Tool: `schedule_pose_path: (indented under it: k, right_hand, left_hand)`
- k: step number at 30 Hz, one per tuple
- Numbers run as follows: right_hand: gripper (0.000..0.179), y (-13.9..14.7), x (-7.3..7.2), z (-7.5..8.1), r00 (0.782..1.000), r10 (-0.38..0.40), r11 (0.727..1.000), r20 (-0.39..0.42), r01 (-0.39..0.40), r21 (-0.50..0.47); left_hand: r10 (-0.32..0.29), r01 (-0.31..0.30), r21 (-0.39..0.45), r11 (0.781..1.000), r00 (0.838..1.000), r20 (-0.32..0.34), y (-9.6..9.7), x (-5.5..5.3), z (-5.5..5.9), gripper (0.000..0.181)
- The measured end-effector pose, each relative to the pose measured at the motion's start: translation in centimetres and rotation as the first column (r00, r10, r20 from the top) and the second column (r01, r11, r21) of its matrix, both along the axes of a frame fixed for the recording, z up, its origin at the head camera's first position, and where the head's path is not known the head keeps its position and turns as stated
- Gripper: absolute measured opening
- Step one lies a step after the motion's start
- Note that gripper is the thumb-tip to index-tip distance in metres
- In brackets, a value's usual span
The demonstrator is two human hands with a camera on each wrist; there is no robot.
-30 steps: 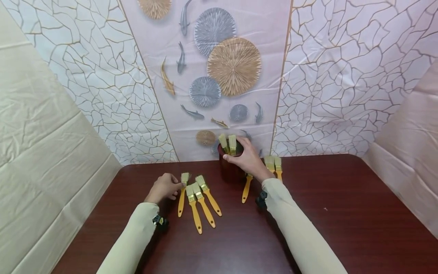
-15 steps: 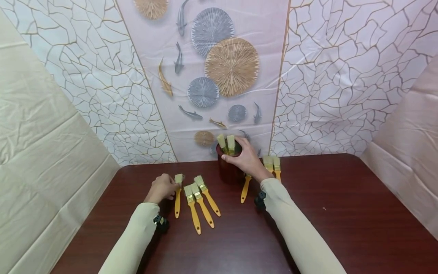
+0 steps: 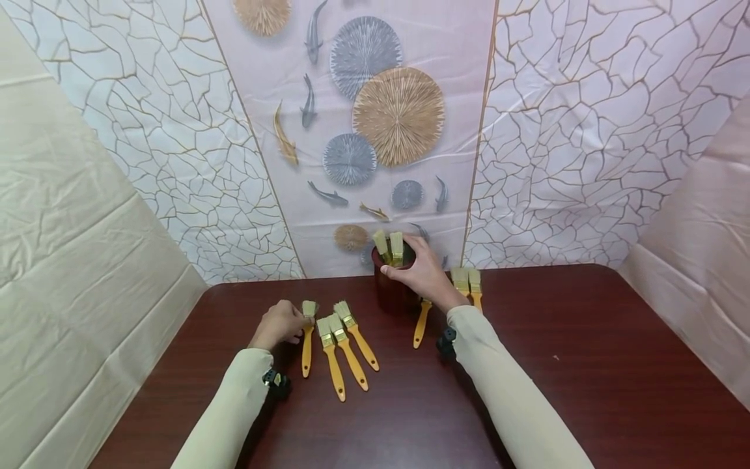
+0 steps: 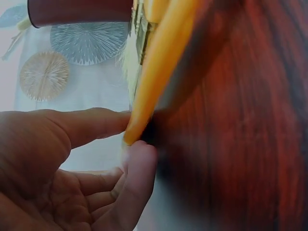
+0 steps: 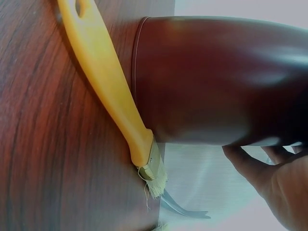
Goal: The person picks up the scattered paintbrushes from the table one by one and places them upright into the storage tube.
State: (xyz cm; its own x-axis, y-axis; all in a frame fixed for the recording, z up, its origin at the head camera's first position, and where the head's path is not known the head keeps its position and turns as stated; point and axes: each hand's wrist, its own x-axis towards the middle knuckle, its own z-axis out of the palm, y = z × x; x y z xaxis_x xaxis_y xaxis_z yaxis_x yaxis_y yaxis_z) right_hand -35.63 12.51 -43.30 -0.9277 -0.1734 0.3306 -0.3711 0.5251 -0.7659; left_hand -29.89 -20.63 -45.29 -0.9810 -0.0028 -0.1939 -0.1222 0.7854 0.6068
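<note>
My left hand (image 3: 281, 323) pinches a yellow-handled paintbrush (image 3: 307, 355) between thumb and finger near its metal band. In the left wrist view, that paintbrush (image 4: 161, 67) slants up from the fingertips, close to the tabletop. Just right of it lie three more paintbrushes (image 3: 346, 352), fanned out with bristles pointing away. My right hand (image 3: 423, 270) grips the rim of a dark red cup (image 3: 389, 290), thumb at the near side, fingers around the right. Two paintbrushes (image 3: 389, 247) stand in the cup, bristles up.
Beside the cup's base, a loose paintbrush (image 5: 108, 82) lies on the dark red table (image 3: 586, 365). Two more paintbrushes (image 3: 469, 280) lie further right, partly behind the right wrist. A patterned cloth backdrop (image 3: 398, 117) rises behind the table's far edge.
My left hand has shifted the pinched paintbrush slightly left, widening the gap to the three beside it. The right hand stays on the cup.
</note>
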Motion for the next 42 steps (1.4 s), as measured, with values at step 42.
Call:
schedule_pose_path:
  k: [42]
  right_hand:
    - [0.101, 0.1, 0.4, 0.0, 1.0, 0.002, 1.0, 0.008, -0.002, 0.007]
  left_hand:
    - [-0.018, 0.171, 0.254, 0.952, 0.858, -0.513, 6.1, 1.1, 9.8, 0.027]
